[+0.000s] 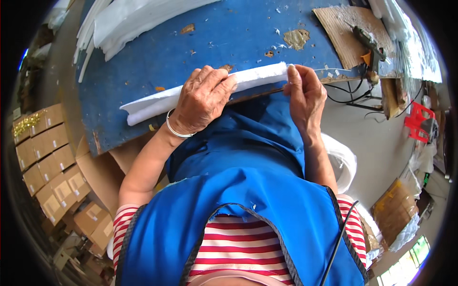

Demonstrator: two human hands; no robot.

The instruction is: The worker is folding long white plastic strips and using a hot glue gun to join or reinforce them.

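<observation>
Fingers of my left hand [202, 101] are pressing flat, uncurled, on the long white folded foam strip [157, 104]; my right hand [304, 95] is pinching its far end. Its long axis is running leftward from those fingertips along the blue worktable [191, 47] edge.
</observation>
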